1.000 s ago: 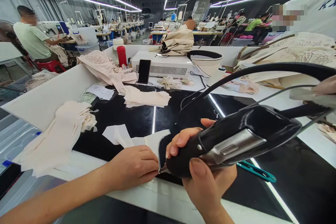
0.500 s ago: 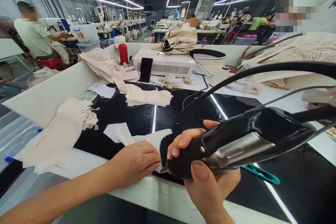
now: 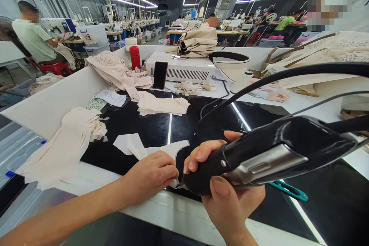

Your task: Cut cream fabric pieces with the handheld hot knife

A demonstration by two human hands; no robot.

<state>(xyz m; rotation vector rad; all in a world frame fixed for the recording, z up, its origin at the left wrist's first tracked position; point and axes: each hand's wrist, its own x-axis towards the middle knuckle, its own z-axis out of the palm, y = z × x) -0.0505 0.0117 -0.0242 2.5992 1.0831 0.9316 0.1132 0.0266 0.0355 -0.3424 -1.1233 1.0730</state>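
My right hand point(image 3: 227, 196) is wrapped round a black hand-held cutting tool point(image 3: 268, 153) with a metal trigger plate; its tip touches a pale fabric piece point(image 3: 161, 150) near the table's front edge. A thick black cable point(image 3: 288, 75) runs from the tool up to the right. My left hand point(image 3: 151, 175) is curled, its fingertips pressing the same fabric piece down right beside the tool's tip. The fabric lies on a glossy black worktop point(image 3: 150, 130).
A heap of cream fabric point(image 3: 66, 146) lies at the left, another stack point(image 3: 161, 105) further back. A white box unit point(image 3: 181, 70), a phone point(image 3: 160, 75), a red flask point(image 3: 134, 57) and teal snips point(image 3: 285, 190) are on the table. Other people work at far tables.
My left hand has crept slightly right along the fabric toward the tool's tip. The tool has stayed at the fabric's edge.
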